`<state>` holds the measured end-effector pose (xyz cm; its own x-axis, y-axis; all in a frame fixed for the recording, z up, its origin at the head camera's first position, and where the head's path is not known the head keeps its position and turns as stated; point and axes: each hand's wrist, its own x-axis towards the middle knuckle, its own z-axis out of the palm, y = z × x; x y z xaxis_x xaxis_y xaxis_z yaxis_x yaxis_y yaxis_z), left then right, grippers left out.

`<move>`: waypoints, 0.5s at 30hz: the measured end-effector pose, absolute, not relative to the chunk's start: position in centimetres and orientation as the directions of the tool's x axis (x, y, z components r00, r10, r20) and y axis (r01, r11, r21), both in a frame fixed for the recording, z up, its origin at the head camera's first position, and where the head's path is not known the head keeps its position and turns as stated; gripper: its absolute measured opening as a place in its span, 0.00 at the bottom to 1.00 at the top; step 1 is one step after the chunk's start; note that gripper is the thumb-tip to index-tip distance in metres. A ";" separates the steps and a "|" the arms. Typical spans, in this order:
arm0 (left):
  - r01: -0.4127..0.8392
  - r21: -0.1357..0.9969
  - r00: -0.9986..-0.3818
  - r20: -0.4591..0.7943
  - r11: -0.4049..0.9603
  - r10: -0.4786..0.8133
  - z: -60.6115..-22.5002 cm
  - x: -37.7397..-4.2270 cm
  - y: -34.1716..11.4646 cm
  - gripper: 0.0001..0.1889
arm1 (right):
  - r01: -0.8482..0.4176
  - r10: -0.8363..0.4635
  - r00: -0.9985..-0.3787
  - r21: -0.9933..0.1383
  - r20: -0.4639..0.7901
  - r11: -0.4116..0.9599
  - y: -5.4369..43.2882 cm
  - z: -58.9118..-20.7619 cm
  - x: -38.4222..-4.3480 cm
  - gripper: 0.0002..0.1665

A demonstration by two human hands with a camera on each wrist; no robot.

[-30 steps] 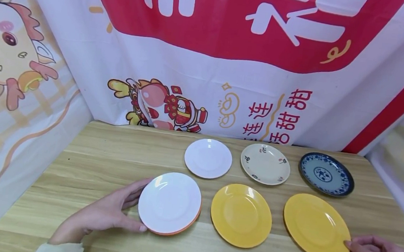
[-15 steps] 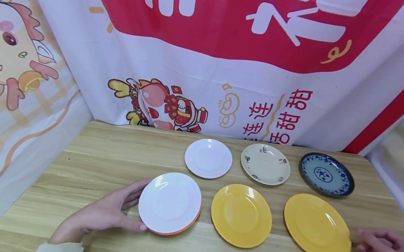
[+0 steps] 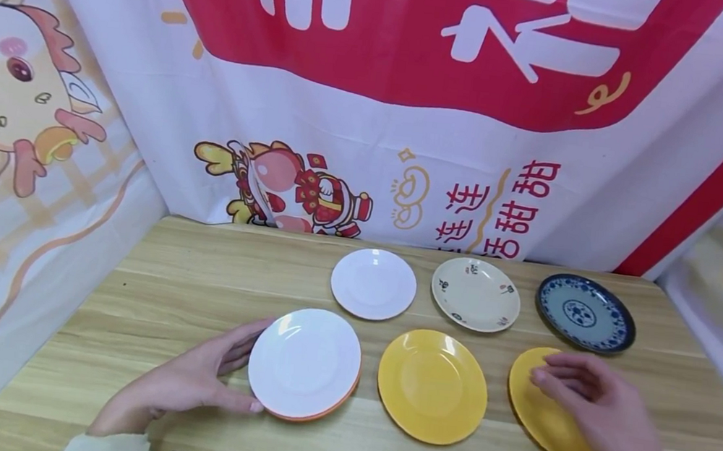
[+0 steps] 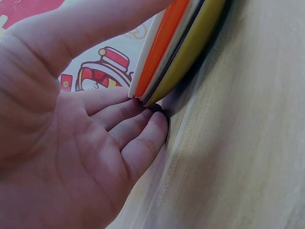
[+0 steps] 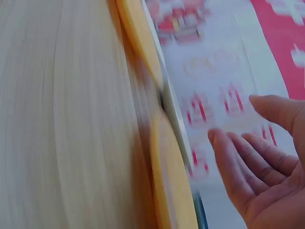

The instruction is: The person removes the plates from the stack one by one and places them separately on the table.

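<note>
One plate stack (image 3: 304, 364) left of two yellow plates (image 3: 432, 387).
Left hand (image 3: 199, 375) grips stack rim; right hand (image 3: 599, 401), fingers relaxed, holds nothing above rightmost yellow. Behind: one white plate (image 3: 373, 285), one cream plate (image 3: 475, 295), one blue plate (image 3: 585, 314).

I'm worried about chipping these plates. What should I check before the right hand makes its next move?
1. Left hand at the plate stack: ok, thumb and fingers meet the rim.
2. Right hand free: ok, it holds nothing.
3. Right yellow plate fully visible from the head: not ok, the right hand hides part of it.
4. Middle yellow plate separate from the stack and the right yellow plate: ok, bare table shows on both sides.
5. Exact number of plates in the stack: cannot tell; several rims show from the left wrist, but the darker ones are hard to separate.
</note>
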<state>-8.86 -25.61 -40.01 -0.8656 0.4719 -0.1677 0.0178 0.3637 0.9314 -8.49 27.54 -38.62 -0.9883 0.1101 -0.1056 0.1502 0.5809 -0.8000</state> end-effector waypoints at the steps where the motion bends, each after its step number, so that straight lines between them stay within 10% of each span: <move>1: 0.015 0.931 -0.866 -0.170 0.366 0.469 -40.0 -8.9 -25.6 0.57 | 0.106 0.082 -0.994 -0.790 -0.071 0.604 26.3 -38.5 -8.6 0.34; 15: 0.001 0.931 -0.870 -0.179 0.365 0.459 -40.1 -8.8 -25.6 0.57 | -0.247 -0.348 -0.936 -0.792 0.047 0.558 13.6 -39.5 -11.2 0.36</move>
